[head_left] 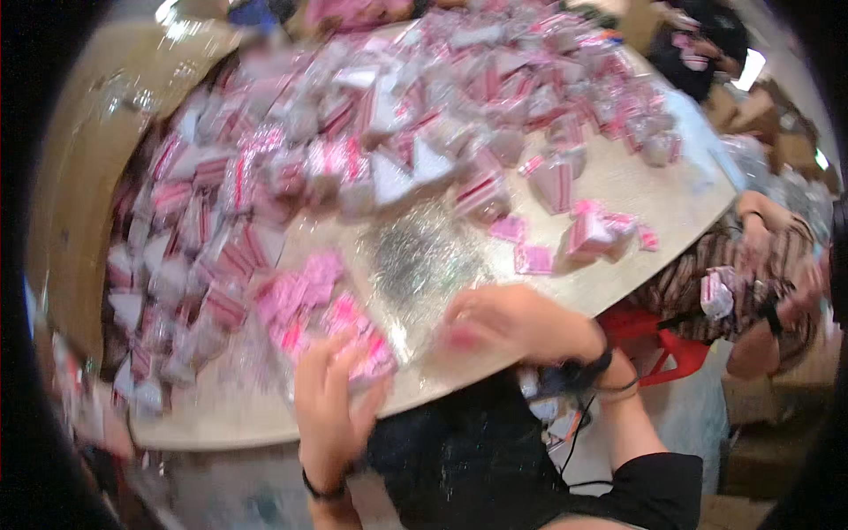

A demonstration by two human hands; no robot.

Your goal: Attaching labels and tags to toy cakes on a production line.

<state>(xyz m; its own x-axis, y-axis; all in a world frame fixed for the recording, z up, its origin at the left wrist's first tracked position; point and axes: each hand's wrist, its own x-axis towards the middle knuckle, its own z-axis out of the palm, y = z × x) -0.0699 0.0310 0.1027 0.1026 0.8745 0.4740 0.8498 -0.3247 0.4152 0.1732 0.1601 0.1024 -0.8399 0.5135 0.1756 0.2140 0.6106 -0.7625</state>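
Note:
My left hand point(334, 402) rests at the table's near edge, fingers stretched and somewhat apart against a pile of small flat pink pieces point(305, 287). Some of these pieces carry brighter pink and white marks. To its right, my right hand point(526, 327) hangs over the near edge with its fingers curled together. A reddish-pink blur shows at its fingertips; what it is I cannot make out. Beyond both hands lies a crinkled clear plastic patch point(424, 252). Many wedge-shaped pink and white layered pieces point(481, 190), mostly in clear wrap, are heaped across the table.
The pale table point(221, 433) has a curved near edge. Loose pink packets point(533, 259) lie right of the plastic. At the right, another person's hands point(760, 247) are beside a wrapped piece point(716, 293). A red stool point(662, 349) stands under the edge; cardboard point(75, 203) lines the left.

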